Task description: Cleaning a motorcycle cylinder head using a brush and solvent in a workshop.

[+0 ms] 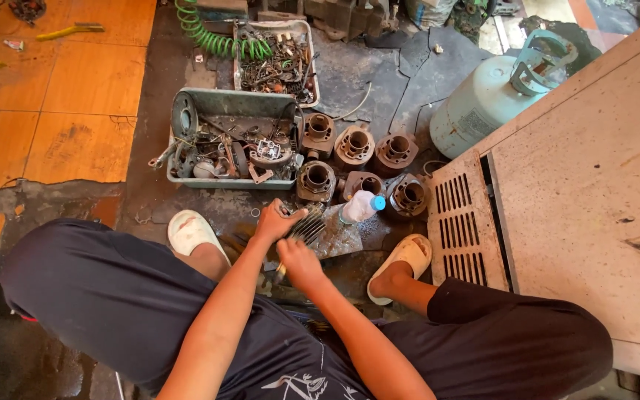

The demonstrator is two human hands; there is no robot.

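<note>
Crouched on the workshop floor (379, 74), the left hand (279, 220) grips a finned engine cylinder (307, 226), fins pointing right. Just below, the right hand (299, 264) closes around a thin tool (279, 274).

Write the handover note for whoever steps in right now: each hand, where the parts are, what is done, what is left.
Left hand grips the finned engine cylinder on the floor between the sandalled feet.
Right hand holds a thin tool against it; which tool, unclear.
Six similar cylinders stand in two rows behind, beside a grey parts tray. A plastic bottle lies beside the work.
Done: cannot tell. Left: the held cylinder is under work.
</note>
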